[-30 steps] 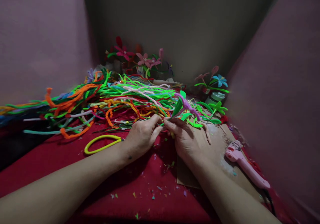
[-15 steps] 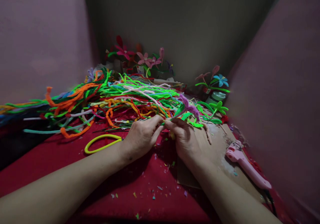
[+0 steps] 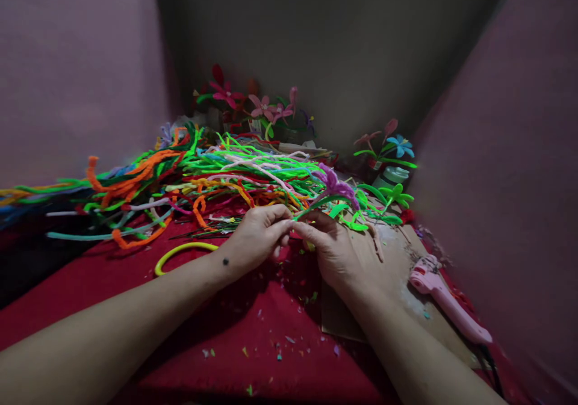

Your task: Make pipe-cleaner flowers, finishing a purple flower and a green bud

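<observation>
Between my two hands is a purple pipe-cleaner flower (image 3: pixel 333 183) with a green leaf and stem, its bloom tilted up and to the right. My left hand (image 3: pixel 262 229) pinches the lower stem between thumb and fingertips. Right beside it, my right hand (image 3: pixel 327 245) is closed on the same stem just below the leaf, the fingertips of both hands nearly touching. Part of the stem is hidden behind the fingers. Under the right hand lies a brown board (image 3: pixel 361 272). A yellow loop handle (image 3: pixel 180 251) rests on the red cloth by my left wrist.
A heap of colourful pipe cleaners (image 3: pixel 253 164) spreads behind my hands. On the board's right side lies a pink glue gun (image 3: pixel 449 299) with a cord. Finished pipe-cleaner flowers (image 3: pixel 262 107) stand at the back, near a pale jar (image 3: pixel 392 176). Small scraps litter the red cloth (image 3: pixel 253 333).
The purple flower has turned so its petals show more openly. My left hand has rolled slightly over at the stem; my right hand has barely moved.
</observation>
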### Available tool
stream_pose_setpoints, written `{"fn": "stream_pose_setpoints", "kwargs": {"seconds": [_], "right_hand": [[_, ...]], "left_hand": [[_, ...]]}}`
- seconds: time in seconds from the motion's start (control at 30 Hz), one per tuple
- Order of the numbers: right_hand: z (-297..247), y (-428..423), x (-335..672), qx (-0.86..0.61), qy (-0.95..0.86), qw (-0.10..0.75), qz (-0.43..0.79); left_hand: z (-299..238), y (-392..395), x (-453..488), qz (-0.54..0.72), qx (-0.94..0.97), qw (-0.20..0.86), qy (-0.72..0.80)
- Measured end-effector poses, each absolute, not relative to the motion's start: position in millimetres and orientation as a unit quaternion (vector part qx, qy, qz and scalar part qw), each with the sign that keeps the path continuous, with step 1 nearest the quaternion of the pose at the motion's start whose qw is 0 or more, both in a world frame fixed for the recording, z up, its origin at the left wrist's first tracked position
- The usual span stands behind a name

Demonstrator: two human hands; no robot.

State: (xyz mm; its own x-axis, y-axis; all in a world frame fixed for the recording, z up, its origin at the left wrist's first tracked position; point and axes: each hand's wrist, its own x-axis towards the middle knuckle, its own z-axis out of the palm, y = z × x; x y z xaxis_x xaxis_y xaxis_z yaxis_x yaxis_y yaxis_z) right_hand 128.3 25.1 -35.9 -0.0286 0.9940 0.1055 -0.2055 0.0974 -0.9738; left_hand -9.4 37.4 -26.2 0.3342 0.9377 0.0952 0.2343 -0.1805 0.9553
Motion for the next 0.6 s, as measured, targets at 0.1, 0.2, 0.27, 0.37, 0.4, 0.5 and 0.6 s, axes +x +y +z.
{"fn": "stream_pose_setpoints", "kwargs": {"seconds": [0.1, 0.2, 0.27, 0.37, 0.4, 0.5, 0.6], "right_hand": [[-34, 25, 129, -0.401, -0.474, 0.553, 0.556], [-39, 29, 133, -0.384, -0.484, 0.540, 0.572], [-46, 34, 137, -0.365, -0.481, 0.537, 0.588], [-54, 40, 141, -0.332, -0.461, 0.528, 0.631], [-56, 41, 141, -0.321, -0.455, 0.521, 0.647], [-59, 43, 142, -0.294, -0.438, 0.506, 0.683], [-60, 44, 142, -0.285, -0.429, 0.500, 0.696]], "left_hand": [[-25, 41, -11, 0.379, 0.611, 0.562, 0.409], [-28, 45, -12, 0.386, 0.571, 0.626, 0.366], [-30, 45, -12, 0.384, 0.542, 0.672, 0.330], [-31, 45, -12, 0.371, 0.504, 0.728, 0.279], [-32, 45, -12, 0.364, 0.496, 0.742, 0.266], [-34, 46, -13, 0.342, 0.480, 0.773, 0.234], [-38, 47, -14, 0.325, 0.477, 0.787, 0.219]]}}
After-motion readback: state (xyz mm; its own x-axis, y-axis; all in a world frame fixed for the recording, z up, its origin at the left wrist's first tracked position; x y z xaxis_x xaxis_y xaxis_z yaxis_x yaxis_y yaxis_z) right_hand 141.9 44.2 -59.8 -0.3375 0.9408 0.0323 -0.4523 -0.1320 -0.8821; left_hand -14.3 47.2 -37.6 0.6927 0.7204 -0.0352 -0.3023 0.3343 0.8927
